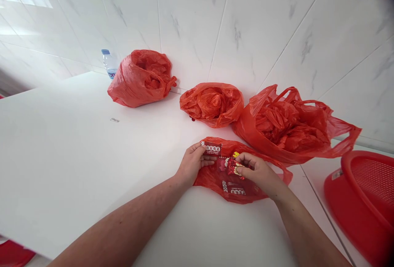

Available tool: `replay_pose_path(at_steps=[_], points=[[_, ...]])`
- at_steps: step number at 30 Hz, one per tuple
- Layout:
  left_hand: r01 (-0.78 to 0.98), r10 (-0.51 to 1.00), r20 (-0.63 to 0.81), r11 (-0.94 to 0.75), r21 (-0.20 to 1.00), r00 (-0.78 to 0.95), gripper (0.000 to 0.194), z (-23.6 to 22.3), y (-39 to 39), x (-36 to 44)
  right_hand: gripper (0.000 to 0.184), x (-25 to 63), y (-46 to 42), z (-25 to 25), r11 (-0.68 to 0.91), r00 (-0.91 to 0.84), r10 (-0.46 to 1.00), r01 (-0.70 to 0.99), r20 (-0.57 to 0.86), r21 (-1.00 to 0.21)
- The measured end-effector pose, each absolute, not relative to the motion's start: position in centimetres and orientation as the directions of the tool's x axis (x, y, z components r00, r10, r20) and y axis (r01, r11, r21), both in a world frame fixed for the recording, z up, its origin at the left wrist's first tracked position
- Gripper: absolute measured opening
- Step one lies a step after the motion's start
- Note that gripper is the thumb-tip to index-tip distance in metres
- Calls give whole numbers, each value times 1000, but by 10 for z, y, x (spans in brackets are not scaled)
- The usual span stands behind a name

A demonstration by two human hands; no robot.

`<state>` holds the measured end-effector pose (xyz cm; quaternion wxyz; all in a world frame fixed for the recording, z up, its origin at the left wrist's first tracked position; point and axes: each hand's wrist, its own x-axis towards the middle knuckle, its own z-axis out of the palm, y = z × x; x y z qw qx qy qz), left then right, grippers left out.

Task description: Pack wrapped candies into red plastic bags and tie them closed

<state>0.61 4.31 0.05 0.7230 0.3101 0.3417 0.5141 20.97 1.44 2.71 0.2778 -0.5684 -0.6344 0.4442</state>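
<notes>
A flat red plastic bag [212, 181] lies on the white table [70, 156] in front of me, with red printed packets showing through it. My left hand [192, 163] pinches a red packet with white print [212, 148] at the bag's upper left edge. My right hand [257, 171] is closed on a small red and yellow wrapped sweet [234, 167] over the middle of the bag. Both hands rest on the bag.
Three stuffed red plastic bags stand along the tiled wall: one at the left [141, 78], one in the middle [212, 105], one at the right [292, 125]. A water bottle [109, 64] stands behind the left bag. A red basket [366, 201] sits at the right edge.
</notes>
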Motion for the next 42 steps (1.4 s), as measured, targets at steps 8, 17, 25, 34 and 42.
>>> replay_pose_path(at_steps=[8,17,25,34,42], points=[[-529,955,-170,277,802,243,17,-1,43,6,12,209,14,26,-30,-206,968,473,-144,-881],[-539,956,-155,269,798,249,16,-2,43,6,11,208,14,29,-43,-205,966,472,-157,-881],[-536,957,-139,260,803,255,18,-5,43,5,8,207,13,30,-59,-210,962,463,-173,-884],[-523,955,-145,265,810,260,18,-5,44,6,6,207,13,28,-59,-213,961,464,-177,-884],[-524,956,-131,256,812,264,17,-5,43,6,8,206,11,31,-74,-218,957,450,-190,-890]])
